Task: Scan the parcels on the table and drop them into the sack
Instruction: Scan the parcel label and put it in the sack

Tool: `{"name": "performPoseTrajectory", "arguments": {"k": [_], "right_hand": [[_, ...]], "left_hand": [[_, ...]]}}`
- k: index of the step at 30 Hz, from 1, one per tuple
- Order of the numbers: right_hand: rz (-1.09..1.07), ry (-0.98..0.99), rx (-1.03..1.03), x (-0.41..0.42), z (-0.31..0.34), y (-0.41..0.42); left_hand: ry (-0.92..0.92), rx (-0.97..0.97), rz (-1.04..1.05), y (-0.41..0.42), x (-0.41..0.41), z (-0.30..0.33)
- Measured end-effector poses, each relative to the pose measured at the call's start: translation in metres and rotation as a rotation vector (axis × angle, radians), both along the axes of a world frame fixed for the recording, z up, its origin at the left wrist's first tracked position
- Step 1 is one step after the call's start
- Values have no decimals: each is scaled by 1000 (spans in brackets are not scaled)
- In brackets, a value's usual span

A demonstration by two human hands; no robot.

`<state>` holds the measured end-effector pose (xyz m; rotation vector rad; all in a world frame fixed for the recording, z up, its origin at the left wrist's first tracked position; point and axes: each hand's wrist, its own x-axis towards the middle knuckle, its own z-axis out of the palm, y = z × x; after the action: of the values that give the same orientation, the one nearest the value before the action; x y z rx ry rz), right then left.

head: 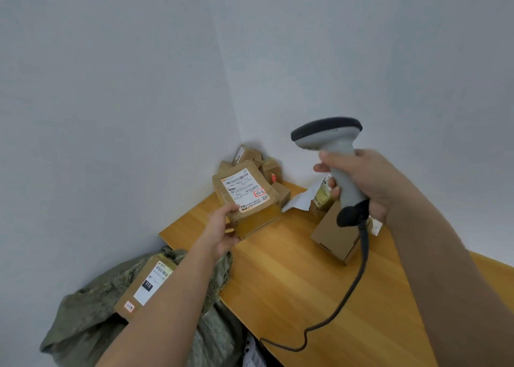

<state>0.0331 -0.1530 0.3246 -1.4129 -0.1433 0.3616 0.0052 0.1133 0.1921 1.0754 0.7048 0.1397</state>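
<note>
Tabletop [292, 277]: left hand [222, 227] grips parcel [247, 197]; right hand [364, 183] scanner [333, 144].

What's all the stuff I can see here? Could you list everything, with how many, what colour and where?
held parcel: one, brown with a white label, lifted at the table's left edge
barcode scanner: one, grey with a dark head, raised over the table
scanner cable: one, dark, trailing across the table to its front edge
parcel pile: several, brown, in the far corner of the table; exact count unclear
flat box: one, brown, on the table under the scanner
white paper: one, crumpled, beside the flat box
table: one, light wood
sack: one, olive green, below the table's left edge
parcel in sack: one, brown, white label
left hand: grips the held parcel
right hand: grips the barcode scanner
</note>
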Motion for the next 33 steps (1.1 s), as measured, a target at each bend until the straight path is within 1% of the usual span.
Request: {"name": "performPoseTrajectory", "arguments": {"k": [4, 6, 10, 13, 17, 22, 24, 26, 29, 31, 33], "right_hand": [[-17, 250, 14, 12, -52, 18], [-2, 324, 4, 13, -72, 30], [10, 388, 65, 10, -98, 56], [31, 408, 50, 9, -111, 78], [36, 479, 31, 1, -132, 113], [56, 523, -34, -5, -149, 165], [33, 522, -55, -2, -154, 186], [17, 497, -105, 0, -160, 209], [-1, 493, -166, 1, -173, 251], [-14, 508, -196, 0, -182, 283], [-10, 528, -223, -5, -188, 317]], "left_hand": [[-47, -101, -118, -12, -4, 0], [-62, -129, -147, -16, -6, -2], [-53, -147, -201, -19, -16, -12], [-27, -132, -207, -5, -33, -24], [40, -113, -243, 29, -62, -43], [49, -73, -280, 89, -85, -65], [116, -19, -304, 119, -91, -72], [233, 45, -207, 158, -96, -86], [439, 132, 64, 228, -108, -121], [510, 108, 209, 269, -122, -142], [587, 90, 307, 300, -135, -157]]}}
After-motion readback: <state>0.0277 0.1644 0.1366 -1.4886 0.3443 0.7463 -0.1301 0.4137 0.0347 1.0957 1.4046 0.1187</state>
